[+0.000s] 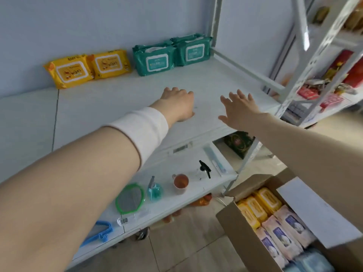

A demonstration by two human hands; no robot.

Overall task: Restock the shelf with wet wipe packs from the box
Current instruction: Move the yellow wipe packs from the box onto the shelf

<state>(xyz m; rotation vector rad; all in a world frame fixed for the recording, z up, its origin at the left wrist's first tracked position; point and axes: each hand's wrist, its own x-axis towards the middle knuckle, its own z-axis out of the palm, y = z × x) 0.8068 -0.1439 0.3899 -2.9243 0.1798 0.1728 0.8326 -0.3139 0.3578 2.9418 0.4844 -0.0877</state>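
Restocking stands between packs: neither hand carries one. The left hand [177, 104], at the centre of the frame, hangs low over the white shelf [121, 99] with its fingers bent away from the camera. Nothing shows in them, but I cannot tell whether they curl tight or loose. The right hand [238, 110], just right of it, is spread with fingers apart, palm down above the shelf's front part.

Along the back of the shelf, from upper left to upper middle, stand two yellow packs [68, 72] and, to their right, green packs [154, 61], side by side against the wall. The supply sits at lower right in an open cardboard box [229, 222] on the floor. It holds rows of yellow wipe packs [259, 205], pale pink packs [282, 234] and blue packs [312, 260].

As I judge it, the next move calls for a reach down and right into the box and a grip round one pack. The pack then goes in the free shelf area, beside or in front of its matching row.
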